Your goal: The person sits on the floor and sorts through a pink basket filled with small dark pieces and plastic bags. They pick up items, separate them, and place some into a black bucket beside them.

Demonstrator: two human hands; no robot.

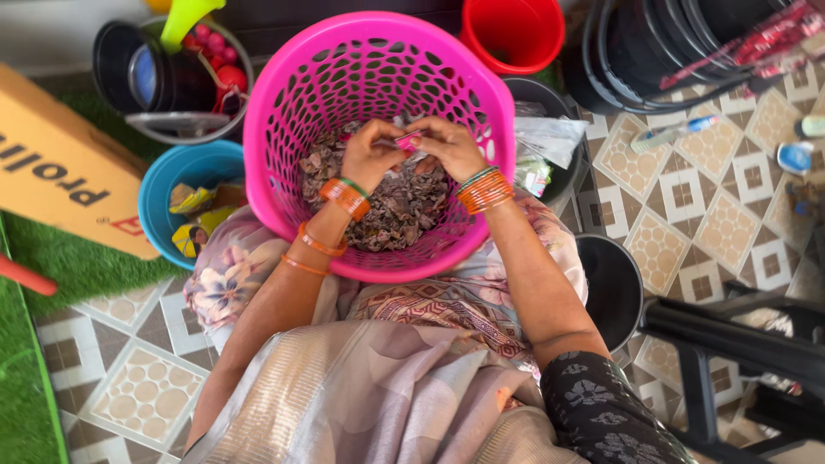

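A pink perforated plastic basket [292, 129] rests tilted on my lap and holds a heap of dark brown dried pieces [400, 210]. My left hand [369, 153] and my right hand [451, 146] meet over the heap, fingers pinched together on a small pink and pale piece [408, 139] between them. Orange and green bangles ring both wrists.
A blue bucket [176, 176] with yellow packets stands to the left, beside a cardboard box [60, 163] on green turf. A red bucket [513, 34] and black tubs [653, 51] stand behind. A dark bowl [612, 288] and black stool frame [730, 344] sit right, on patterned tiles.
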